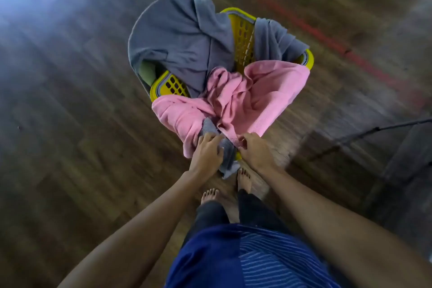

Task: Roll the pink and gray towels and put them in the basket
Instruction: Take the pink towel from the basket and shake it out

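A yellow perforated basket (243, 37) hangs in front of me above the wooden floor, stuffed with loose towels. Gray towels (177, 37) drape over its far and left rim, and another gray one (273, 40) hangs over the right side. Pink towels (252, 96) spill over the near rim. My left hand (207, 153) grips the near edge over a small gray cloth (228, 159). My right hand (254, 151) grips the near rim through the pink towel. The rim under both hands is mostly hidden.
Dark wooden floor (70, 124) lies all around, blurred by motion. A red line (332, 42) crosses the floor at the upper right. A dark thin rod or cable (374, 130) and a dark object sit at the right edge. My bare feet (243, 177) are below the basket.
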`<state>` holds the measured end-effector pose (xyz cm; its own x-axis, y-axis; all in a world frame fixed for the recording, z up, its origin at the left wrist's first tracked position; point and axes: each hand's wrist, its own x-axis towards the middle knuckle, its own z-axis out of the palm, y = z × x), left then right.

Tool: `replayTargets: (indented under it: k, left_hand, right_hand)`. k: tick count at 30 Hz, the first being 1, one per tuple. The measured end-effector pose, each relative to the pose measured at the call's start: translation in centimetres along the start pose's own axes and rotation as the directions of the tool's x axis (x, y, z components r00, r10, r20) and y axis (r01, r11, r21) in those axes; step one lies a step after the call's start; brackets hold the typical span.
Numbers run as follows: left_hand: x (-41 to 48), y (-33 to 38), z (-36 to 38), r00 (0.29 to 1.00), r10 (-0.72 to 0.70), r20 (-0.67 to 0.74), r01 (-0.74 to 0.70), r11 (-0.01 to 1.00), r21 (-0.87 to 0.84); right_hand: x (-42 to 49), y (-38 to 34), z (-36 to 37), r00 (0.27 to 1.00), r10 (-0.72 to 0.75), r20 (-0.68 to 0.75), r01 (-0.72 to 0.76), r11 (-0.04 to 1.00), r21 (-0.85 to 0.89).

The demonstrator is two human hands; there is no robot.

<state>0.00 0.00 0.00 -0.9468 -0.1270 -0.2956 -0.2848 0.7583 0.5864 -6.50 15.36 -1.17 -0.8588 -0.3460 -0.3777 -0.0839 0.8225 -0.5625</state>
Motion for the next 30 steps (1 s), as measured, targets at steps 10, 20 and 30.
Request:
replayTargets:
  k: [10,20,30]
  left_hand:
    - [0.9,0.8,0.8,0.992,-0.076,-0.103,0.093,0.981,0.168]
    - [4.5,2.2,-1.1,0.951,0.297,0.087,-0.306,0.945,0.112]
    - [8.4,2.5,-2.3,0.905,0.375,0.202,-0.399,0.912,0.097]
  right_hand:
    - [1.3,-0.2,-0.7,0.998,-0.036,0.059,0.040,0.997,-0.072]
    - [-1.4,-0.7,-3.5,0.995,0.101,-0.011,-0.093,0.952,0.291]
    - [-3.4,0.4,-5.8,0.963,0.159,-0.218,-0.066,0.923,0.379]
